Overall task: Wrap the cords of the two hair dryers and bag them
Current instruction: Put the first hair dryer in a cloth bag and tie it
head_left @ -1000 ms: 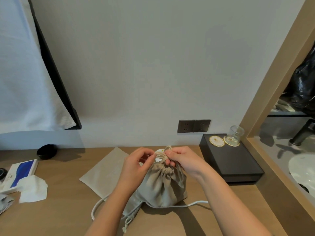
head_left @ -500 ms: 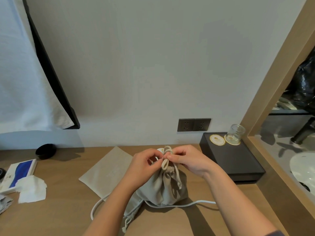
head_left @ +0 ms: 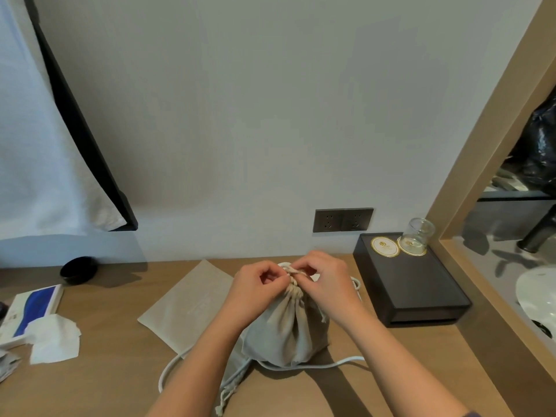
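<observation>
While a flat pouch (head_left: 186,308) lies left on the desk (head_left: 105,374), the left hand (head_left: 255,293) pinches the drawstring (head_left: 292,271) atop a stuffed bag (head_left: 285,335) at centre. The right hand (head_left: 329,285) pinches it from the other side; a white cord (head_left: 346,361) trails beneath the bag.

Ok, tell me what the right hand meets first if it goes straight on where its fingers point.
The right hand pinches the drawstring; just beyond it, probably the left hand, though depth is unclear.
</observation>
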{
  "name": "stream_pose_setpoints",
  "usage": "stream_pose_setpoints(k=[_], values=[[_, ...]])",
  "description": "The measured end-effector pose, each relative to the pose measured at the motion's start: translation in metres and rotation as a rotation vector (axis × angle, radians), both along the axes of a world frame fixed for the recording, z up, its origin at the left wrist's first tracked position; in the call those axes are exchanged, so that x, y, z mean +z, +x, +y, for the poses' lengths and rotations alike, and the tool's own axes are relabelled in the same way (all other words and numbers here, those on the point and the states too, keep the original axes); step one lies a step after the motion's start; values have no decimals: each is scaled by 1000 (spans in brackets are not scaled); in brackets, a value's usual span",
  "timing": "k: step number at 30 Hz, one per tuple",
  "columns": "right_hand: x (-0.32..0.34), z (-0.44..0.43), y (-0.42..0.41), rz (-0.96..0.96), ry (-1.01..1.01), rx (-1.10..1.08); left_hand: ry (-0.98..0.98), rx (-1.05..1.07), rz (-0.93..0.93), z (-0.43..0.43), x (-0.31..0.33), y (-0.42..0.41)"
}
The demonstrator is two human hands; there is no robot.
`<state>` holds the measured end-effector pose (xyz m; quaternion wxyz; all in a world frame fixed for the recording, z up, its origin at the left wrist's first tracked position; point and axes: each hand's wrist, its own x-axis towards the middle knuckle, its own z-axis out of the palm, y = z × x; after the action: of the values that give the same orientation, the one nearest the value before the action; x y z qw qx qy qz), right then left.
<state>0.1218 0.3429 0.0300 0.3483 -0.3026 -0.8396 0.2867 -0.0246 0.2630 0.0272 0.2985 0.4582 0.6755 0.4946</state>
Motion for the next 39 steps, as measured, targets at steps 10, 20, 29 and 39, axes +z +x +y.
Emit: stream_pose_setpoints(k=[10,20,29,39], values=[[-6,-4,0,183,-238,-32,-16,-51,-113,3,3,-6],[-13,-13,6,309,-479,4,33,-98,60,-2,-5,-6],[-13,-12,7,215,-352,66,17,-161,277,-5,-8,-13],[-20,-9,12,157,-31,50,96,-301,103,-32,-10,-6]])
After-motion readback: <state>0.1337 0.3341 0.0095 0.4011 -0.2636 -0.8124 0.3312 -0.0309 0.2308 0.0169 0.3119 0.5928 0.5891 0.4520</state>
